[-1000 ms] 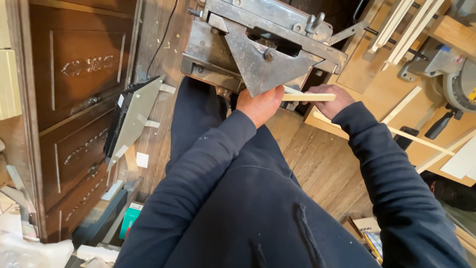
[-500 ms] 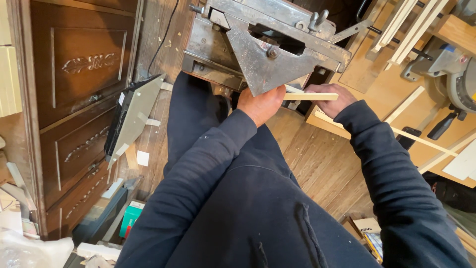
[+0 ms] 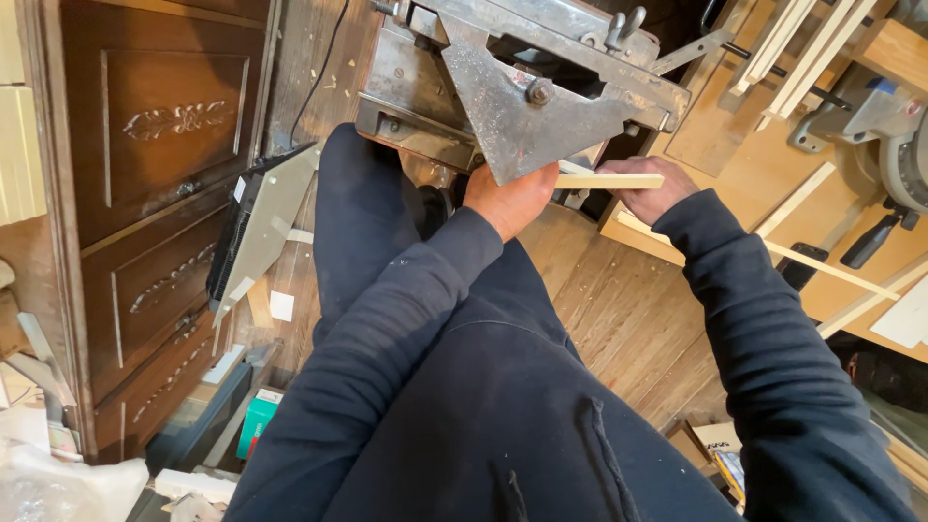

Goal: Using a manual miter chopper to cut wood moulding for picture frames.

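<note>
Little is changing since the earlier frames: the view is drifting slightly, and both hands are keeping their places at the machine. A pale wooden strip (image 3: pixel 609 181) is lying level just under the grey triangular guard of the metal machine (image 3: pixel 522 97). The left hand (image 3: pixel 509 200) is closing around its near end, while the right hand (image 3: pixel 646 193) is gripping the far end from below. Judging by this, the strip is being held against the machine for working; any next move is calling for a steady, level feed with fingers clear of the guard. Around it, the plank floor (image 3: pixel 619 309) is showing below, a carved dark cabinet (image 3: pixel 145 193) is standing to the left, and a bench (image 3: pixel 754 145) with loose wooden slats is sitting to the right.
</note>
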